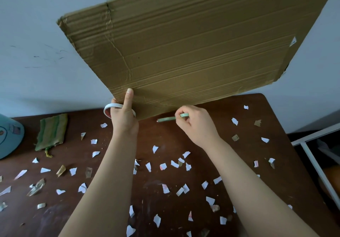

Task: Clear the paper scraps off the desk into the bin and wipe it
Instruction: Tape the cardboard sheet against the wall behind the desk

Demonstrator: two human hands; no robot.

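Several torn white and tan paper scraps (163, 166) lie scattered over the dark brown desk (287, 178). My left hand (123, 116) grips the lower edge of a large brown cardboard sheet (193, 49), thumb up on its face, holding it raised above the desk's far side; a white tape roll (108, 108) is held in the same hand. My right hand (195, 124) is curled around a green pencil (165, 119) just below the cardboard's lower edge. A green-and-tan cloth (51, 132) lies at the desk's far left.
A light blue rounded object (9, 135) stands at the left edge of the desk. A white metal frame (312, 154) sits right of the desk. A grey wall (36, 43) rises directly behind the desk.
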